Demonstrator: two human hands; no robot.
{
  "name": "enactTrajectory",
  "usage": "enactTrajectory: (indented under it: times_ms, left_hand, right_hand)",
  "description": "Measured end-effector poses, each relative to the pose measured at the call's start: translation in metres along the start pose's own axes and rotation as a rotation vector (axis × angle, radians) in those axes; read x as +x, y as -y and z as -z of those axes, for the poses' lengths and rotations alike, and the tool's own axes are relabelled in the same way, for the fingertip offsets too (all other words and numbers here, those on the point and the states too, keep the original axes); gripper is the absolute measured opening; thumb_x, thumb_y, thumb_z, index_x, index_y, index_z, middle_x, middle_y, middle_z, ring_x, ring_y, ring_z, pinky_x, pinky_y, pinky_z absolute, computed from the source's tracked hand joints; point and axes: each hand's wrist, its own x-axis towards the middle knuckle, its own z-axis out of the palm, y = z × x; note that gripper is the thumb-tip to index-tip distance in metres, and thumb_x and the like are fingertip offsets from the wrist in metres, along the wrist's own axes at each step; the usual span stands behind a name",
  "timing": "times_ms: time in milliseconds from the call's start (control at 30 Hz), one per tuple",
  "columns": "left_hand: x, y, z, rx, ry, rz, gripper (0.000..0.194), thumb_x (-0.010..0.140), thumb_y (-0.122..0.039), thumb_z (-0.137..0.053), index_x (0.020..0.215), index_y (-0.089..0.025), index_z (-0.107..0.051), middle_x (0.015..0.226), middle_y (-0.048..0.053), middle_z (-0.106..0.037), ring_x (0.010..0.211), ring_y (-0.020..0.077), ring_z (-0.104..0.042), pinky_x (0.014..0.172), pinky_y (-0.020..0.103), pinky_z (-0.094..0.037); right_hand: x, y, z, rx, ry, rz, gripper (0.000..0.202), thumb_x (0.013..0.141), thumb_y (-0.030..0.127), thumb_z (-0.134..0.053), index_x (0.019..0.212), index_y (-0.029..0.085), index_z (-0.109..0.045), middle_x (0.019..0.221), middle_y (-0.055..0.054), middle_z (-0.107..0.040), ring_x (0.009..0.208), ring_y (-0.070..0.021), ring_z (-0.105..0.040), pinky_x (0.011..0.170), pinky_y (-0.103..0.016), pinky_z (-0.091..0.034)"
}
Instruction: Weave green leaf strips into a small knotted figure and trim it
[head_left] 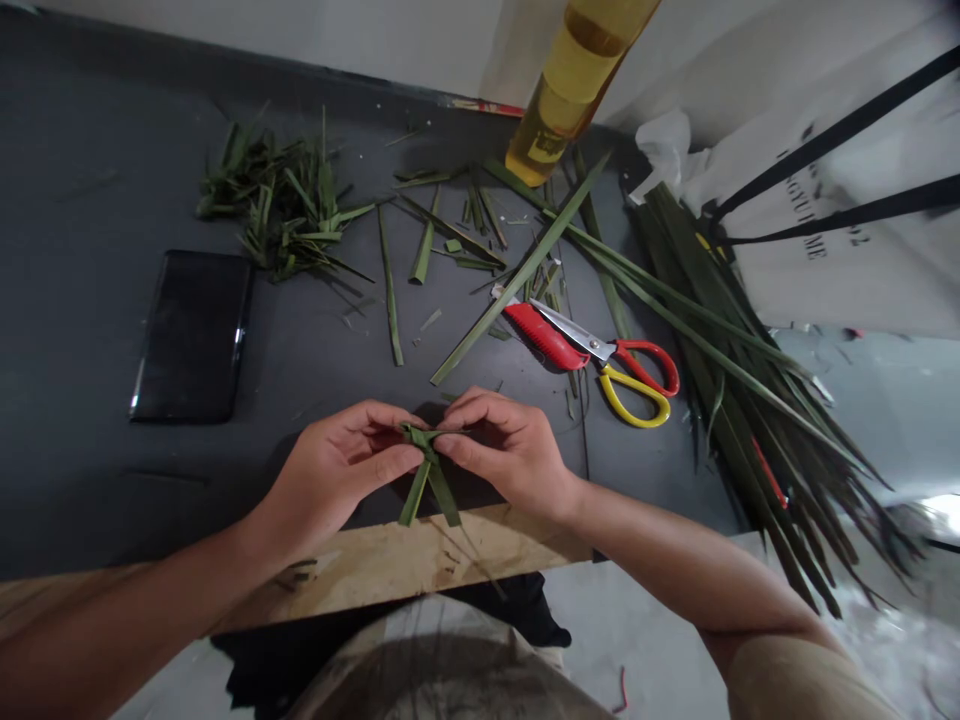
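Folded leaf piece: a small green knot of flat strips [421, 438], held up between both hands above the front edge of the bench, two loose tails hanging toward the person.
Weight and feel: probably very light; the strips look springy and fairly stiff along their length, likely to bend cleanly across it and to split along the grain if pulled hard.
Where to hold: best pinched at the crossing, where the layers overlap; the tails alone would probably let the folds work loose.
Left hand [330, 472]: thumb and fingers pinching the knot's left side.
Right hand [517, 450]: thumb and fingertips pinching its right side.
Bench [315, 345]: dark top, pale wood along the near edge.
Scissors [595, 345]: beyond the right hand, beside a red-handled tool [546, 335].
Leaf scraps [289, 205]: heaped at the far left.
Long leaves [720, 350]: bundled at the right.
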Motion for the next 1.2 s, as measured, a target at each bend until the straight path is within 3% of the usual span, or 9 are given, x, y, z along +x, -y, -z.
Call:
enactTrajectory:
  times_ms: [233, 433, 533, 800, 967, 1200]
  left_hand:
    - [0.002, -0.001, -0.001, -0.007, -0.130, -0.005, 0.021, 0.073, -0.029, -0.092, 0.086, -0.019, -0.079, 0.079, 0.003, -0.080, 0.072, 0.0148, -0.073, 0.069, 0.023, -0.060]
    - [-0.004, -0.010, -0.006, 0.063, -0.109, -0.035, 0.034, 0.068, -0.028, -0.094, 0.094, -0.019, -0.073, 0.078, 0.001, -0.079, 0.073, 0.0172, -0.075, 0.070, 0.026, -0.062]
    - [-0.007, -0.007, -0.009, 0.050, -0.069, -0.044, 0.044, 0.070, -0.025, -0.093, 0.105, -0.020, -0.068, 0.077, -0.001, -0.079, 0.073, 0.0166, -0.076, 0.070, 0.025, -0.062]
    - [-0.003, -0.009, -0.008, 0.044, -0.033, -0.005, 0.048, 0.072, -0.022, -0.088, 0.111, -0.020, -0.060, 0.074, -0.004, -0.076, 0.067, 0.0116, -0.072, 0.065, 0.020, -0.057]
    - [-0.002, -0.011, -0.009, 0.035, -0.004, 0.048, 0.055, 0.069, -0.022, -0.090, 0.112, -0.020, -0.057, 0.070, -0.005, -0.075, 0.063, 0.0121, -0.069, 0.060, 0.020, -0.053]
    - [-0.003, -0.012, -0.010, 0.058, 0.019, 0.063, 0.054, 0.069, -0.022, -0.089, 0.113, -0.020, -0.057, 0.069, -0.006, -0.073, 0.059, 0.0104, -0.065, 0.057, 0.019, -0.050]
  right_hand:
    - [-0.003, -0.005, 0.004, 0.132, 0.023, -0.027, 0.031, 0.089, 0.046, -0.085, 0.108, 0.022, -0.079, 0.091, -0.002, -0.070, 0.077, -0.0131, -0.064, 0.070, -0.027, -0.055]
    - [0.005, 0.006, 0.007, 0.014, 0.088, 0.052, 0.023, 0.096, 0.044, -0.078, 0.101, 0.022, -0.081, 0.098, -0.005, -0.075, 0.088, -0.0164, -0.068, 0.080, -0.030, -0.055]
    - [0.008, 0.012, 0.003, -0.026, 0.165, -0.038, 0.026, 0.092, 0.046, -0.080, 0.092, 0.020, -0.078, 0.085, -0.002, -0.070, 0.078, -0.0147, -0.063, 0.074, -0.029, -0.052]
    - [0.012, 0.011, 0.003, 0.212, 0.135, -0.360, 0.035, 0.084, 0.047, -0.084, 0.077, 0.018, -0.065, 0.066, 0.005, -0.056, 0.060, -0.0086, -0.047, 0.060, -0.024, -0.041]
    - [0.013, 0.014, 0.003, 0.249, 0.207, -0.418, 0.038, 0.081, 0.051, -0.087, 0.090, 0.018, -0.070, 0.070, 0.004, -0.062, 0.060, -0.0089, -0.053, 0.057, -0.023, -0.045]
    - [0.011, 0.013, 0.007, 0.333, 0.280, -0.456, 0.039, 0.079, 0.048, -0.091, 0.083, 0.016, -0.069, 0.065, 0.005, -0.061, 0.056, -0.0069, -0.053, 0.053, -0.020, -0.045]
